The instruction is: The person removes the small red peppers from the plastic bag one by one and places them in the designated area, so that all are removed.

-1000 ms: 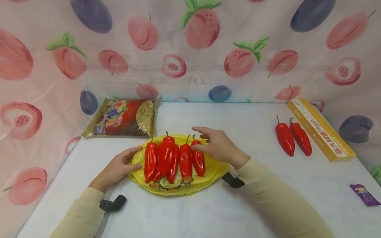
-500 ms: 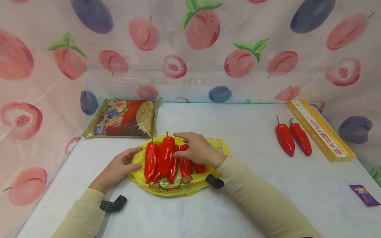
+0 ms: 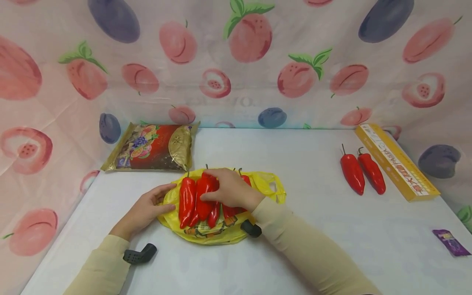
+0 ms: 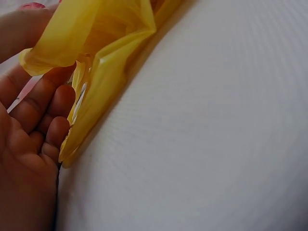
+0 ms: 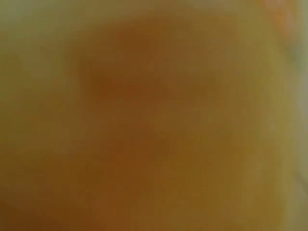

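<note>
The left hand (image 3: 149,205) is loose, thumb and fingers apart, touching the thin, crinkly yellow plastic bag (image 3: 217,238). The bag should be light and floppy. Long, shiny red peppers (image 3: 187,200) lie on it. The fat middle pepper (image 3: 203,209) looks smooth, so maybe slippery; hold it round its wide top (the bottom looks thinner). The right hand (image 3: 230,190) bends over it, but I can't tell if it grips. That hand hides peppers beneath, and the right wrist view is all blur.
</note>
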`<control>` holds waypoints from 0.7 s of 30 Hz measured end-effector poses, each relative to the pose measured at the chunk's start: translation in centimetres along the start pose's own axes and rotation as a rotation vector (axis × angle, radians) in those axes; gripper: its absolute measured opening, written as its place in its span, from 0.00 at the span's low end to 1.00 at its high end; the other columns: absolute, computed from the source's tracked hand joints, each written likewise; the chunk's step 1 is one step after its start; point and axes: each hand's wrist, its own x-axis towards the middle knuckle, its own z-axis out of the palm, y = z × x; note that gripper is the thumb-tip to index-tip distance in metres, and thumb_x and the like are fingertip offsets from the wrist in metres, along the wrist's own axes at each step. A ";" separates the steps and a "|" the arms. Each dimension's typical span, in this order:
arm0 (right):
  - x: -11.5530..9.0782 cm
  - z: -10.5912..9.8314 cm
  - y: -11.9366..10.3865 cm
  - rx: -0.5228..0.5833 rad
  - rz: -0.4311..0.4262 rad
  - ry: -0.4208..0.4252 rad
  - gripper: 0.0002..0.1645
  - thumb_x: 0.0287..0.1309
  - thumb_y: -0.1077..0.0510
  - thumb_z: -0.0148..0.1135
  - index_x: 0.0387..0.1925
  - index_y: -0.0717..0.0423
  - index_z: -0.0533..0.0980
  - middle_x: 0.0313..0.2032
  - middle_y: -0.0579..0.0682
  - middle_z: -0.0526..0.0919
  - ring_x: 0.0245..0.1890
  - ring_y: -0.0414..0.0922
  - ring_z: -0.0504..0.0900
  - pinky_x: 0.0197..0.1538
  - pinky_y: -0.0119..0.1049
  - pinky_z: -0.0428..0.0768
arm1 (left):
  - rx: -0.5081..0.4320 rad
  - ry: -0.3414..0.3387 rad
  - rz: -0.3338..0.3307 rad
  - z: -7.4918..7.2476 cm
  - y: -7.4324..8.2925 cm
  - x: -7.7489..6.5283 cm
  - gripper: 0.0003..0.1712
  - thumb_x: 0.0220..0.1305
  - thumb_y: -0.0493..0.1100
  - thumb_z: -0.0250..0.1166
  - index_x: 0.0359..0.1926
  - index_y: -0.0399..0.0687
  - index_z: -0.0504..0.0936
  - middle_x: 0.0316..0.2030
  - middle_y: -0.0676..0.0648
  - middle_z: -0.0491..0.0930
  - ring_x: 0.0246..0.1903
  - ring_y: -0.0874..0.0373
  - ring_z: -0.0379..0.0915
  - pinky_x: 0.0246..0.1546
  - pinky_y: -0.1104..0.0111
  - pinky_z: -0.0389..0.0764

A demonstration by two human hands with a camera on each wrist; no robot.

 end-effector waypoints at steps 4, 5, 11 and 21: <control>0.3 0.5 -0.1 -0.039 0.011 -0.005 0.44 0.44 0.38 0.64 0.63 0.45 0.62 0.55 0.45 0.69 0.51 0.41 0.66 0.52 0.37 0.71 | 0.009 0.001 0.005 0.0 0.0 0.0 0.34 0.52 0.49 0.66 0.61 0.54 0.65 0.61 0.46 0.61 0.60 0.49 0.55 0.54 0.56 0.65; 0.3 0.6 -0.1 -0.043 0.020 -0.007 0.44 0.44 0.37 0.64 0.63 0.45 0.61 0.56 0.46 0.68 0.52 0.42 0.65 0.52 0.38 0.71 | 0.011 0.001 0.005 0.0 0.0 0.0 0.34 0.52 0.49 0.66 0.61 0.54 0.65 0.61 0.46 0.61 0.60 0.49 0.55 0.54 0.56 0.64; 0.4 0.9 -0.4 -0.063 0.059 -0.024 0.45 0.44 0.36 0.63 0.64 0.41 0.59 0.56 0.48 0.66 0.53 0.44 0.62 0.48 0.39 0.74 | 0.010 0.002 -0.009 0.0 0.0 0.0 0.34 0.52 0.50 0.66 0.61 0.55 0.65 0.61 0.46 0.61 0.61 0.49 0.54 0.55 0.55 0.63; 0.2 1.0 -0.9 -0.054 0.058 0.009 0.41 0.44 0.42 0.65 0.62 0.37 0.61 0.60 0.51 0.57 0.54 0.46 0.61 0.43 0.39 0.76 | 0.008 0.006 -0.005 0.0 0.1 0.0 0.34 0.52 0.49 0.66 0.60 0.53 0.65 0.61 0.45 0.61 0.60 0.49 0.54 0.55 0.55 0.64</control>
